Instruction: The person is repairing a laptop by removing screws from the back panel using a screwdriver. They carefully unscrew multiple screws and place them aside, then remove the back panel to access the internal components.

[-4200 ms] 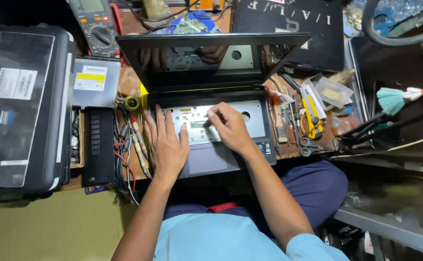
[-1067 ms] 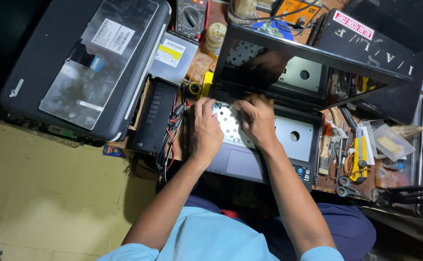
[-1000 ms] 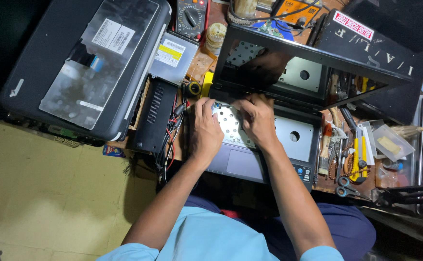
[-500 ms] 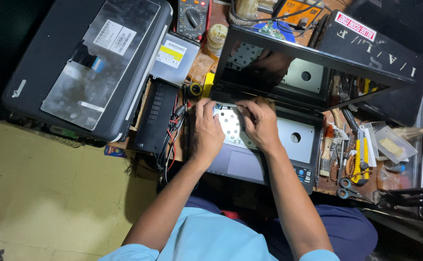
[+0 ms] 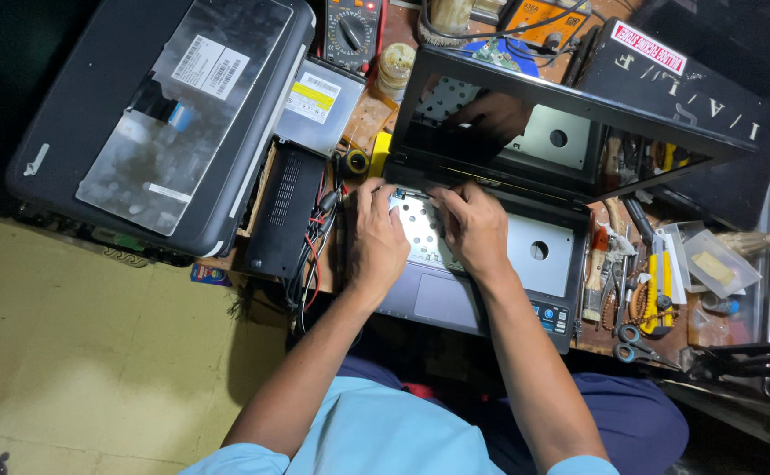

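An open grey laptop (image 5: 539, 290) with its keyboard removed lies on the workbench, showing a bare perforated metal tray (image 5: 424, 230). Its dark screen (image 5: 525, 132) stands tilted up behind. My left hand (image 5: 378, 236) lies flat on the tray's left part, fingers pointing at the hinge. My right hand (image 5: 474, 227) rests beside it with fingers curled down onto the tray's upper edge near the hinge. Whether those fingertips pinch anything is hidden.
A dark printer (image 5: 152, 114) fills the upper left. Beside it lie an optical drive (image 5: 319, 104), a black cover panel (image 5: 284, 211) and loose wires (image 5: 314, 255). A multimeter (image 5: 352, 31) sits at the back. Screwdrivers, scissors (image 5: 635, 343) and small tools crowd the right.
Both hands have stayed on the laptop's tray, shifting slightly toward the hinge. Over four seconds the view swung left, bringing the printer and floor into sight.
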